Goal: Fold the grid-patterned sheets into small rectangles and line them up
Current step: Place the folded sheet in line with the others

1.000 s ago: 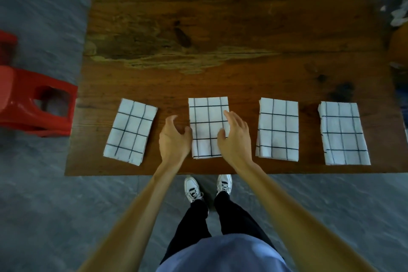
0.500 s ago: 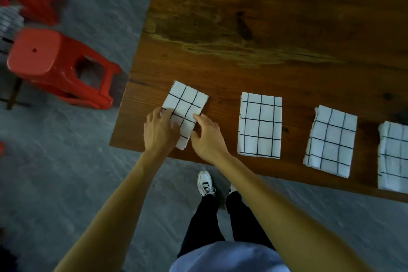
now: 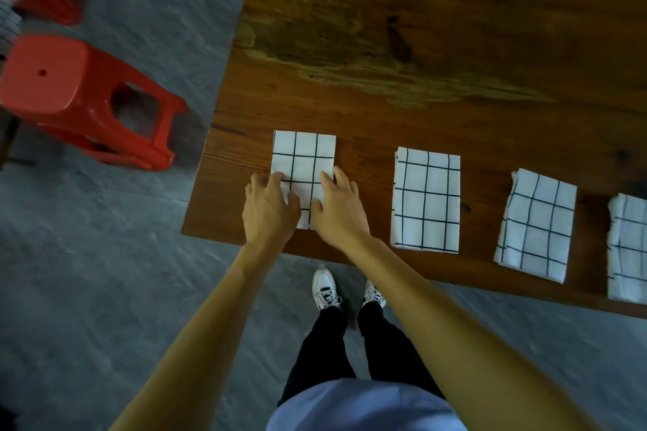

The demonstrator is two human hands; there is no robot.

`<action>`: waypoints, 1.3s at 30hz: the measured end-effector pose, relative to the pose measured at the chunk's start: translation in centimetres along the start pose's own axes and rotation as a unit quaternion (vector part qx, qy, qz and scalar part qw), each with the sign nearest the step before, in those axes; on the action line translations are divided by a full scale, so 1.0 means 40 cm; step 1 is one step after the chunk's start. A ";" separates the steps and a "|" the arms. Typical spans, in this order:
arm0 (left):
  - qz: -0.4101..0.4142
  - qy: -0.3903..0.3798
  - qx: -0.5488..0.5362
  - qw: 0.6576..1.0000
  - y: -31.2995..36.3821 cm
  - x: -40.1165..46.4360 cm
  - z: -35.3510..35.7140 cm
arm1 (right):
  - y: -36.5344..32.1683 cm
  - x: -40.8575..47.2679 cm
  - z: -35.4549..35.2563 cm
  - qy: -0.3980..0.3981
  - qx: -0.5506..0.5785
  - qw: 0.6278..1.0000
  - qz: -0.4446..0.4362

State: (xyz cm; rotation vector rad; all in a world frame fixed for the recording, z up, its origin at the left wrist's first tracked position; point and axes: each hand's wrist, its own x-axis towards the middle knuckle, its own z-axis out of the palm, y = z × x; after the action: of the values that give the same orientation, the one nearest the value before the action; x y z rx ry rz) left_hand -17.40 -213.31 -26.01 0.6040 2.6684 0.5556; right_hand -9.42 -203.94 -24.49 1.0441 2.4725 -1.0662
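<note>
Both hands, left (image 3: pixel 269 210) and right (image 3: pixel 338 208), press flat on leftmost white grid-patterned folded sheet (image 3: pixel 304 157); square it with its right neighbour (image 3: pixel 425 199), parallel to wooden bench (image 3: pixel 420 45) near edge

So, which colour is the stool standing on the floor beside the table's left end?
The stool is red, probably plastic. It shows best in the head view, the only one given.

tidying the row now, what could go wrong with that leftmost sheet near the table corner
The leftmost sheet lies close to the table's near-left corner, so a push from either the left hand or right hand could slide it off. The third sheet sits tilted, breaking the row.
</note>
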 end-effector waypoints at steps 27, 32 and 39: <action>0.125 -0.097 -0.118 0.980 0.348 -0.113 0.195 | 0.361 -0.120 -0.168 0.174 0.044 0.973 0.144; 0.101 -0.087 -0.107 0.985 0.364 -0.103 0.216 | 0.371 -0.130 -0.166 0.173 0.079 0.974 0.120; 0.145 0.012 -0.112 0.983 0.431 -0.155 0.224 | 0.450 -0.160 -0.239 0.215 0.057 0.968 0.119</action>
State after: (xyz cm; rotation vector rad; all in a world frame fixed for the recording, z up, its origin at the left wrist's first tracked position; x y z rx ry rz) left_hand -2.72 -199.20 -24.59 0.9296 2.5044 0.9327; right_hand 8.21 -191.88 -24.32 1.7180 2.5289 -0.9989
